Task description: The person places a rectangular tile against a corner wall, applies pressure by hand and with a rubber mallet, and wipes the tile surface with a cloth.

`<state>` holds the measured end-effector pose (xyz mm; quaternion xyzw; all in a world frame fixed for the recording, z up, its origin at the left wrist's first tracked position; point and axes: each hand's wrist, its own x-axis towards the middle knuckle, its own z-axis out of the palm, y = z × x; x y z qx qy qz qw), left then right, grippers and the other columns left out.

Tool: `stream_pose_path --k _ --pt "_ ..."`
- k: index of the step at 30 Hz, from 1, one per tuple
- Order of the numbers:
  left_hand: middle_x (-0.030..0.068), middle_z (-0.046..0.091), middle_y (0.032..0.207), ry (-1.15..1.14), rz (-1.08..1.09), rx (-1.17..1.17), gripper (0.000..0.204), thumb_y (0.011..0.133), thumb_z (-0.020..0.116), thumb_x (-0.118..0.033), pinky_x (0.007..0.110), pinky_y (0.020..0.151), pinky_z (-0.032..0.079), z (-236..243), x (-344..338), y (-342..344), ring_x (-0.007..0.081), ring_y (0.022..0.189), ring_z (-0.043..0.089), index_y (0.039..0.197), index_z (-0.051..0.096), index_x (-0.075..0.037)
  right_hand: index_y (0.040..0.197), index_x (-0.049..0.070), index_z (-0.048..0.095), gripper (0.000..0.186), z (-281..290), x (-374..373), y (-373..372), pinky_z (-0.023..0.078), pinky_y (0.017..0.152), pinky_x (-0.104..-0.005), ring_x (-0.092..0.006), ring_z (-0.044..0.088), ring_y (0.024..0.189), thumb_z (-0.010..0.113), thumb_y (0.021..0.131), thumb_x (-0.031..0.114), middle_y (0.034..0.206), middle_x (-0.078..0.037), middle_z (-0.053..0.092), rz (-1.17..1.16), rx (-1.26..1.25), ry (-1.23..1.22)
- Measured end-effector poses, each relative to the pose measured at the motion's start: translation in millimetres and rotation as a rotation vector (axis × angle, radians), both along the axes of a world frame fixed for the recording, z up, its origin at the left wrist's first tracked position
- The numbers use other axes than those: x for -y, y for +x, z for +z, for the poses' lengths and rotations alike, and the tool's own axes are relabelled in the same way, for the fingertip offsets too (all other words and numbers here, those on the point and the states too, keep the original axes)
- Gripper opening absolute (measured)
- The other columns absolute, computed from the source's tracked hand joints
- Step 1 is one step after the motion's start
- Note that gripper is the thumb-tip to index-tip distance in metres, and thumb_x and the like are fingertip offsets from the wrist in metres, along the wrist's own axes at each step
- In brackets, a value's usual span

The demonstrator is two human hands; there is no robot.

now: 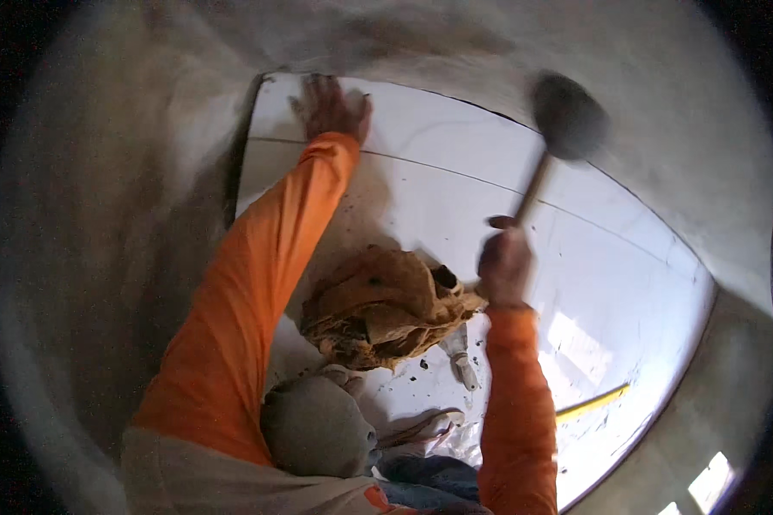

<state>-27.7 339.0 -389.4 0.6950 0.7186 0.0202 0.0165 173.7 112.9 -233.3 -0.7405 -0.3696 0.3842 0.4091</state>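
- Mallet (569, 118), its dark head blurred, raised at the upper right, in view in front of the wall and the far edge of the tiles; its handle slants down toward the person.
- Right hand (507, 262): closed around the handle, blurred too, so single fingers are hard to tell.
- Tiles (438, 223): white, laid out below both hands, with a thin dark joint (455, 172) running across near the far edge.
- Left hand (333, 110): open, fingers spread, palm down on the tile strip beyond the joint, near the far left corner, fingertips close to the wall.
- Sack (374, 296): brown, crumpled in a heap on the tiles between the two forearms.
- Tool (464, 367): pale, just beside the sack's lower right side; its kind is unclear.
- Crumbs (423, 365): dark, scattered on the tiles near the tool.
- Bar (594, 402): yellow, lying at the right, well apart from the sack.
- Dome (318, 427): grey, below the sack; I cannot tell what it is.
- Sleeves (240, 300): orange, on both arms.
- Wall (404, 39): grey-brown, along the far edge.
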Motion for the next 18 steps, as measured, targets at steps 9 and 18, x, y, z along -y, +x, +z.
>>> stream_pose_path --k 9,18 --pt "0.0107 0.009 0.152 0.008 0.009 -0.093 0.078 0.087 0.023 -0.061 0.056 0.108 -0.001 8 4 -6 0.0277 0.140 0.003 0.144 0.017 -0.008 0.085 -0.002 0.053 0.045 -84 -16 -53 0.044 0.056 -0.0525 -0.0501 0.056 0.068 0.042 0.093 0.040 0.069 -0.031 0.056 -0.149 0.344 -0.227" --pt "0.0121 0.014 0.150 -0.027 -0.006 -0.170 0.079 0.086 0.027 -0.062 0.058 0.108 0.003 6 5 10 0.0289 0.139 0.006 0.144 0.020 -0.009 0.083 -0.002 0.052 0.047 -79 -14 -25 0.040 0.065 -0.0557 -0.0496 0.053 0.075 0.035 0.095 0.040 0.072 -0.028 0.057 -0.096 0.295 -0.415"
